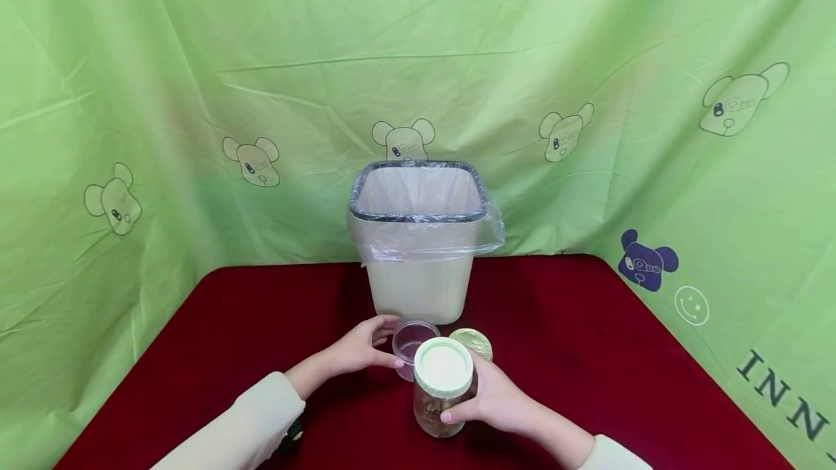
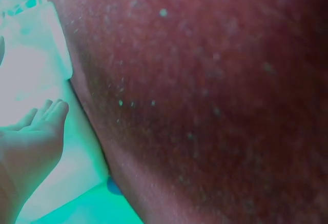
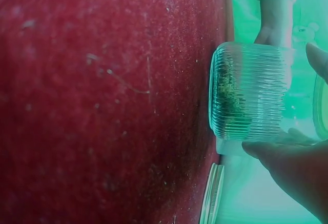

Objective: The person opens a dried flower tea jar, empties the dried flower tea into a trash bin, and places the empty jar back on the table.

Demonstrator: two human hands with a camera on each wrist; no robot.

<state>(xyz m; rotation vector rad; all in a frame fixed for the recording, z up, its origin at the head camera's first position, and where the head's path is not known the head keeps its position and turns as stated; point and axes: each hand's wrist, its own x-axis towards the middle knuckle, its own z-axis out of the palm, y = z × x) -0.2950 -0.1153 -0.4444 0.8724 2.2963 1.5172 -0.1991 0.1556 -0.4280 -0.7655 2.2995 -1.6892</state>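
Jar (image 1: 427, 406) in front of the bin (image 1: 418, 285), right hand (image 1: 499, 396) curled round its ribbed wall, left hand (image 1: 355, 348) loosely spread by a clear tub (image 1: 410, 344); probably stiff, slick, breakable, bottom-weighted, best gripped mid-body.

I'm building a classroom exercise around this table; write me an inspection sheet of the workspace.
Surface: table covered with dark red cloth.
Job's things: ribbed jar with a pale top and dark contents; clear cup behind it, partly hidden; gold-coloured disc lying on the cloth; pale bin at the back, lined with a clear bag.
Clutter: small pale specks on the cloth.
Grippers: bare hands; right hand grips the jar; left hand is beside the cup, contact unclear.
Cables: nothing seen.
Surroundings: green curtain with animal-head prints; some lettering at the right.
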